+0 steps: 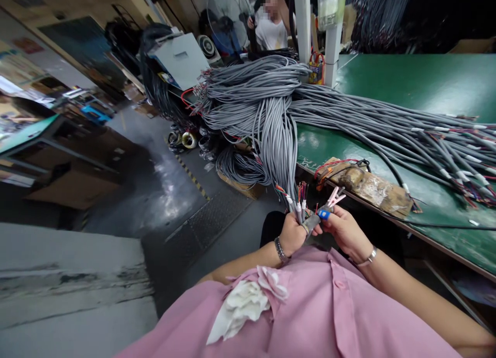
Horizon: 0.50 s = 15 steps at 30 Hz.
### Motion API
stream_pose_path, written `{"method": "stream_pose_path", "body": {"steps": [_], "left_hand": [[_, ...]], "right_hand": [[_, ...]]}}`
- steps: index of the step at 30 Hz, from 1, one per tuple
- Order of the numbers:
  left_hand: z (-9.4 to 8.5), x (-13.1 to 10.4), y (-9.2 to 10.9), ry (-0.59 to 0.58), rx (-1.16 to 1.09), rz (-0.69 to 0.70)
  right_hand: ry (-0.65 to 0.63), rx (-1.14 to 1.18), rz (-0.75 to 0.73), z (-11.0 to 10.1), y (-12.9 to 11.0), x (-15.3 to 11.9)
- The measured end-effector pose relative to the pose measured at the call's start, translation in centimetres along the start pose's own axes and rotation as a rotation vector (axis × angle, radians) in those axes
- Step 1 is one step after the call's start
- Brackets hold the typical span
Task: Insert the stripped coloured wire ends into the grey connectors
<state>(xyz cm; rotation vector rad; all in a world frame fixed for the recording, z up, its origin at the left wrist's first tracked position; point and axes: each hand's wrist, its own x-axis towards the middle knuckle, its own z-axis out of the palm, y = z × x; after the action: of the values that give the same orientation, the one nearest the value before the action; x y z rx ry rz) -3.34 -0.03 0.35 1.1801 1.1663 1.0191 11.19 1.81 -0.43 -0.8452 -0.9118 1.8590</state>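
Near my waist, my left hand [293,235] is closed around the ends of several grey cables [298,212], whose thin coloured wires [301,191] stick up above white sleeves. One thumb wears a grey covering. My right hand [346,234] meets it, fingers pinched together, with a blue wrap [323,214] at a fingertip. What those fingers pinch is too small to make out. Just beyond the right hand is a pink clothespin [335,197], at the table's edge. From the held ends, the grey cables run up to a large bundle [279,110] draped over the table corner.
More grey cables [372,120] with white-sleeved ends lie across the green table [411,74]. A tape-wrapped wooden block [368,187] sits along its front edge. Wire coils [189,140] stand on the floor at left. Behind the table is a person [271,30] beside a fan [227,19].
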Motion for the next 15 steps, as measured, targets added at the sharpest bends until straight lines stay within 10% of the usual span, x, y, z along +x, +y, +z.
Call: {"method": "stream_pose_path", "body": {"steps": [15], "left_hand": [[-0.29, -0.11, -0.08, 0.018, 0.007, 0.013]], "right_hand": [[-0.005, 0.012, 0.020, 0.49, 0.15, 0.12]]}}
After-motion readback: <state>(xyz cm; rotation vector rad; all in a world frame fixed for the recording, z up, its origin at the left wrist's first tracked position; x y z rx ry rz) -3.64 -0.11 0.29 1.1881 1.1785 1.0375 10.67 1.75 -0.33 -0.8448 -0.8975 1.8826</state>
